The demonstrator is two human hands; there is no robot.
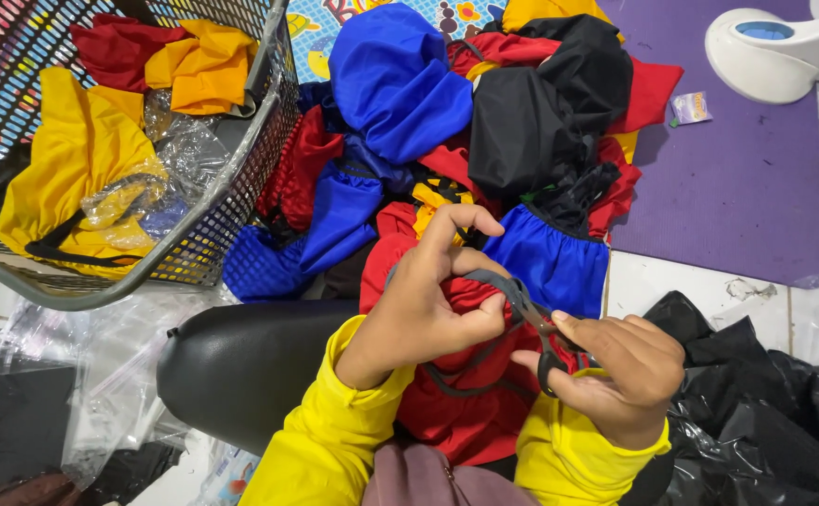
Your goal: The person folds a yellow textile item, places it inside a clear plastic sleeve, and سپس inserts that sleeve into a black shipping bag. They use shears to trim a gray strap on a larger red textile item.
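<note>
Beyond a heap of coloured garments (428, 141), the left hand (423, 300) clenches a red garment (465, 403); the right hand (615, 375) grips black scissors (545, 342), fingers curled.

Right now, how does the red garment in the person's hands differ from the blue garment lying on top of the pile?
The red garment is gripped by the left hand, with scissors in the right hand at its dark trim; the blue garment lies untouched. The red one rests by the person's lap, the blue one farther off on the heap. Both look like thin, shiny fabric.
</note>
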